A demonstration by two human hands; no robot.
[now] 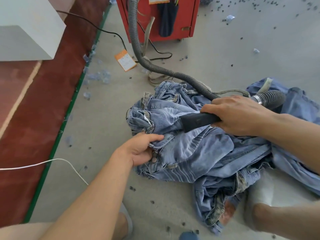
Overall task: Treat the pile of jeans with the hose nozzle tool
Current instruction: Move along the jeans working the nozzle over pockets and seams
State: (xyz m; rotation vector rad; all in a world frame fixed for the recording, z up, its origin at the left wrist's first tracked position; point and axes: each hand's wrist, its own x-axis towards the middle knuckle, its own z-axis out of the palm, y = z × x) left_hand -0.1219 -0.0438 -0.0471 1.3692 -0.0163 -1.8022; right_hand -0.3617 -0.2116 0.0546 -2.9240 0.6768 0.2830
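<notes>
Right hand (pixel 237 115): fingers curled round the dark grey flat-mouthed plastic nozzle (pixel 195 121), whose open end lies against the topmost garment. Left hand (pixel 141 151): thumb and fingers pinching a fold at the waistband of the same garment, beside its metal button (pixel 154 159), holding the cloth taut toward the person. Pile of light blue, faded denim jeans (pixel 207 153): heaped on the grey concrete floor (pixel 103 118), several pairs crumpled over one another, spreading off to the right edge of view. Grey ribbed flexible hose (pixel 138 49): runs from the nozzle's rear, loops over the pile and climbs to the red metal cabinet on castors (pixel 188 16) at the far side of the floor. Orange paper tag (pixel 125 60): flat on the floor near the cabinet. Step judged in hand: passing the nozzle over the top pair near its waist. Next move likely calls for drawing the nozzle along the stretched denim, with the left-hand pinch kept firm so the cloth does not bunch at the mouth.
</notes>
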